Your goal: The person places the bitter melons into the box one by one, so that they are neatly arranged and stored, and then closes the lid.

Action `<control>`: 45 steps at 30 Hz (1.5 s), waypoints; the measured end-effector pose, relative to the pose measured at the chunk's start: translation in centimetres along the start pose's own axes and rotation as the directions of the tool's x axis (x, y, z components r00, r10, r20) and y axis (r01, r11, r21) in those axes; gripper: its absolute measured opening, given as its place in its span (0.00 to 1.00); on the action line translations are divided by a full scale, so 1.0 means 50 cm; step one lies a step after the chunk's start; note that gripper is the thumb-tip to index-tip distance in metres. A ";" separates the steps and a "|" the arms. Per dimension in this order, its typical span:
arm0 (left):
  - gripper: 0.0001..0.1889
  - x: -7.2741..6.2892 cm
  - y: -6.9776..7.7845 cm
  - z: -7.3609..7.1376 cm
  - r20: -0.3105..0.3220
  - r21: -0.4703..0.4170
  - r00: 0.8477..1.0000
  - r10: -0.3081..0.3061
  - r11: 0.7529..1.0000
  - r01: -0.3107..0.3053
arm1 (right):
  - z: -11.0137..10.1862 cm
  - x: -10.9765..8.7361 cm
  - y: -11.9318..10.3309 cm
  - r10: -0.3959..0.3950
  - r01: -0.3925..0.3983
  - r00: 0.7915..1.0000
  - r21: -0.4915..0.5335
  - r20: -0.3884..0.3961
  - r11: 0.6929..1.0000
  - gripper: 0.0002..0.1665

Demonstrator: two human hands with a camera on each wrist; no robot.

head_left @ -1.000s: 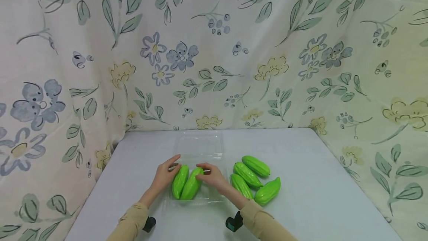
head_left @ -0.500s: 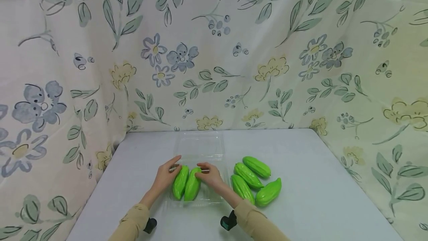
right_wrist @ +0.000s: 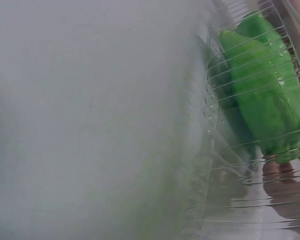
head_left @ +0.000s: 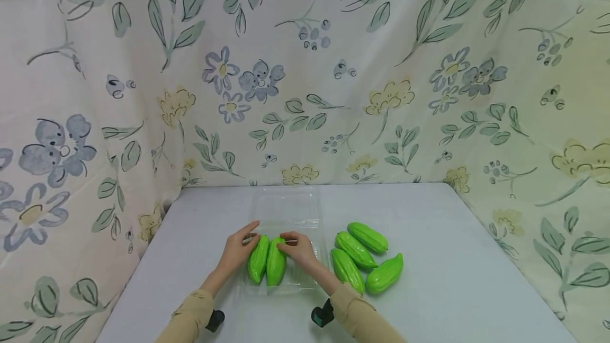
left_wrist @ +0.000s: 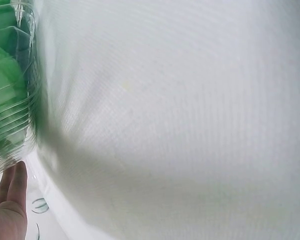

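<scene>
Two glossy green ribbed gourds lie side by side in a clear plastic clamshell box (head_left: 305, 279). My right hand (head_left: 300, 250) pinches the far end of the right gourd (head_left: 276, 266). Through the box wall in the right wrist view, fingertips (right_wrist: 287, 170) show at that gourd's end. My left hand (head_left: 236, 250) is at the box's left side, thumb by the far end of the left gourd (head_left: 258, 263). In the left wrist view its fingers (left_wrist: 17, 185) look straight and touch the box's outer corner. Their contact with the left gourd is unclear.
Several more green gourds (head_left: 355, 250) lie loose on the white table (head_left: 452, 258), right of the box. The box's transparent lid (head_left: 286, 205) is folded back behind it. A floral curtain (head_left: 305, 78) stands behind and at both sides. Black wrist cameras (head_left: 322, 314) hang under both forearms.
The right gourd has turned from a slant to nearly straight, its near end swinging right. My right hand has shifted slightly left with it. My left hand has hardly moved.
</scene>
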State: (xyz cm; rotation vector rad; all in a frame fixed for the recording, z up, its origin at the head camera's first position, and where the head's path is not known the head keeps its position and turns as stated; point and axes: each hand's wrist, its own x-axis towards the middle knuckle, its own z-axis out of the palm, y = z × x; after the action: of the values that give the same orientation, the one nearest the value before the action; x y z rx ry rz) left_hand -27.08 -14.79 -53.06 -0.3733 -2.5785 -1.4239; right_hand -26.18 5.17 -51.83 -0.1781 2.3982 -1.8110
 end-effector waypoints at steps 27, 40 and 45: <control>0.22 0.000 0.006 0.002 -0.022 0.000 0.999 -0.022 1.000 0.022 | 0.004 -0.001 0.022 -0.030 0.030 1.000 -0.023 -0.007 0.999 0.20; 0.22 0.002 0.007 0.003 -0.038 -0.003 0.999 -0.021 1.000 0.020 | 0.003 0.001 0.022 -0.033 0.033 0.999 -0.023 0.006 0.999 0.20; 0.22 0.001 0.009 0.002 -0.034 0.003 0.999 -0.026 1.000 0.026 | 0.002 -0.002 0.022 -0.047 0.047 0.999 -0.013 0.005 0.999 0.20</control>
State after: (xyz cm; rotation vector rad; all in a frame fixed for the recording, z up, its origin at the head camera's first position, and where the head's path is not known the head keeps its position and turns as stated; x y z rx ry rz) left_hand -26.99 -14.46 -52.75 -0.3129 -2.5682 -1.4211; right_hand -26.08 5.38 -52.90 -0.2422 2.4230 -1.8124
